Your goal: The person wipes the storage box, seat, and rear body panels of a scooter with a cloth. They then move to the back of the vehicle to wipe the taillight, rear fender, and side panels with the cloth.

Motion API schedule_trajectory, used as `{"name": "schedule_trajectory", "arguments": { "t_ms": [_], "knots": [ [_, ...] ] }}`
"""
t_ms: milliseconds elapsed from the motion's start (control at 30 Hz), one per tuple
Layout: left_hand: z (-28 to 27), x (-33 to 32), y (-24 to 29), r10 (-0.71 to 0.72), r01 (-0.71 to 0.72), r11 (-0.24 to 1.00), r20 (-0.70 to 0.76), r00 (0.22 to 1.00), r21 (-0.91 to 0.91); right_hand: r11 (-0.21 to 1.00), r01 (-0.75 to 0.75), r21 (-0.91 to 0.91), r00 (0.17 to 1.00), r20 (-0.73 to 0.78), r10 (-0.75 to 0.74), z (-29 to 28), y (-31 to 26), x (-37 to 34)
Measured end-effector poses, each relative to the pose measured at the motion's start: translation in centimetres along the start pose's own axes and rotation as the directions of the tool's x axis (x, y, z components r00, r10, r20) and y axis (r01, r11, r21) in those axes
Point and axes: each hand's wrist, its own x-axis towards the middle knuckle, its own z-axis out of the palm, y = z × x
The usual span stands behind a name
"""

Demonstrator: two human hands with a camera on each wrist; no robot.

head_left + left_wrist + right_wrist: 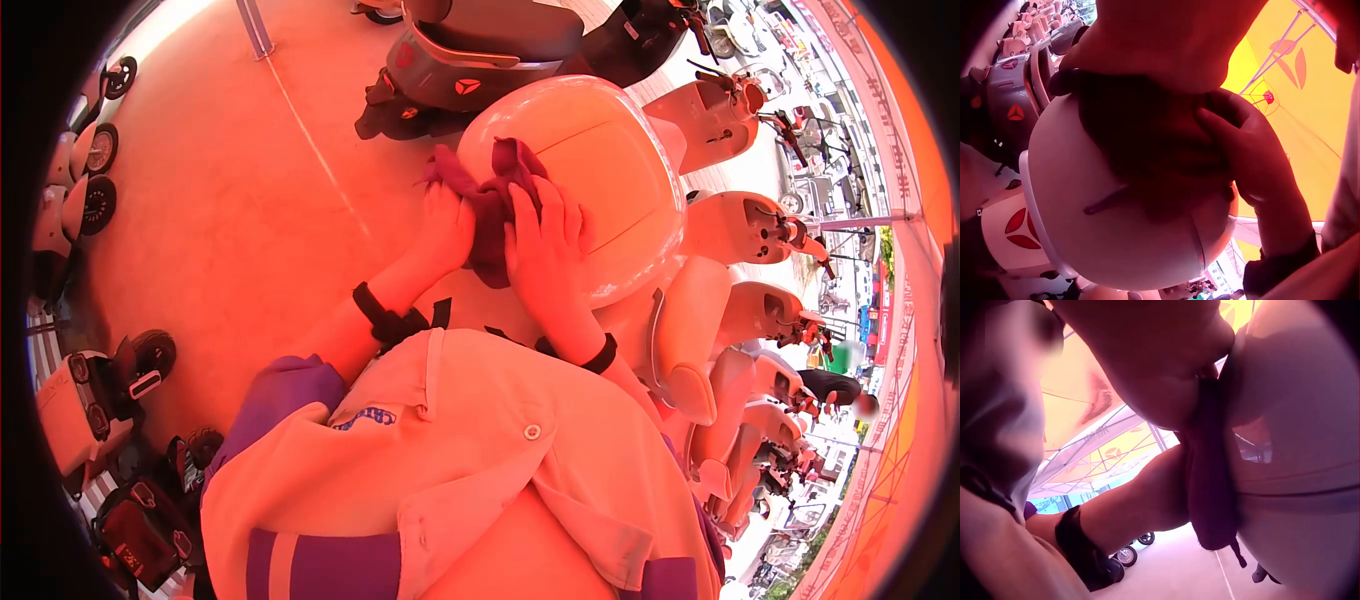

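Note:
A dark purple-red cloth [490,215] lies bunched against the near side of a pale, rounded, glossy scooter part [610,150]. My left hand [446,232] grips the cloth's left part with bent fingers. Beside it, my right hand [548,245] holds the right part, fingers over the folds. In the left wrist view the cloth [1154,144] spreads dark over the pale surface [1079,181], with the right hand's thumb and fingers [1257,150] at its edge. In the right wrist view the cloth [1210,481] hangs below the right hand [1154,369], whose fingertips are mostly hidden.
A dark scooter [480,60] stands beyond the pale part. Several more scooters line the right side, one with a pale seat [690,330]. Others stand at the far left [85,410]. A person in dark clothes [830,388] is at the far right, near an orange canopy [915,400].

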Motion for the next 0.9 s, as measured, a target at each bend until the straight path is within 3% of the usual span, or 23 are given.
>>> {"name": "schedule_trajectory", "arguments": {
  "t_ms": [67,100,200,300,367,433,533,700,767,867,900],
  "knots": [
    [1.7,3.2,-2.4,0.102,-0.097,0.993,-0.091,0.991,0.063,0.998,-0.014,-0.06,1.0,0.021,0.016,0.0,-0.3,2.0],
    [3.0,4.8,-4.5,0.162,-0.154,0.982,-0.069,0.984,0.109,0.998,-0.037,-0.055,0.999,0.023,0.038,0.1,-0.4,3.1],
    [0.8,12.1,-6.2,0.059,0.034,0.927,0.236,0.97,-0.372,0.994,-0.101,-0.037,0.994,0.03,0.102,0.0,-1.1,4.9],
    [-0.7,10.4,-3.9,0.11,-0.077,0.982,0.19,0.976,-0.175,0.992,-0.129,-0.014,0.991,0.04,0.13,-0.1,-1.4,5.1],
    [-3.5,6.4,1.1,0.075,-0.065,0.973,0.041,0.996,-0.219,0.991,-0.133,0.016,0.99,0.045,0.132,0.0,-1.3,2.6],
    [-5.2,2.6,3.1,0.272,-0.264,0.958,0.054,0.961,-0.114,0.99,-0.135,0.026,0.988,0.084,0.133,-0.7,-1.3,-0.6],
    [-4.8,1.7,3.5,0.271,-0.257,0.955,0.085,0.959,-0.146,0.99,-0.142,0.018,0.982,0.13,0.138,-1.1,-1.2,-0.9],
    [-3.2,9.8,1.9,0.204,-0.203,0.969,-0.002,0.979,-0.14,0.978,-0.202,-0.055,0.978,0.038,0.204,-1.7,-1.8,4.2],
    [-2.5,13.6,0.3,0.037,0.0,0.976,0.169,0.985,-0.217,0.985,-0.156,-0.068,0.988,-0.026,0.154,-0.4,-1.7,6.7],
    [1.1,17.9,-5.9,0.063,0.039,0.986,0.584,0.809,-0.16,0.997,-0.041,-0.069,0.999,0.031,0.043,2.6,-1.5,8.1],
    [1.1,17.1,-6.0,0.034,0.127,0.959,0.55,0.834,-0.252,0.998,-0.006,-0.067,0.997,0.073,0.011,2.5,-2.2,8.3]
  ]
}}
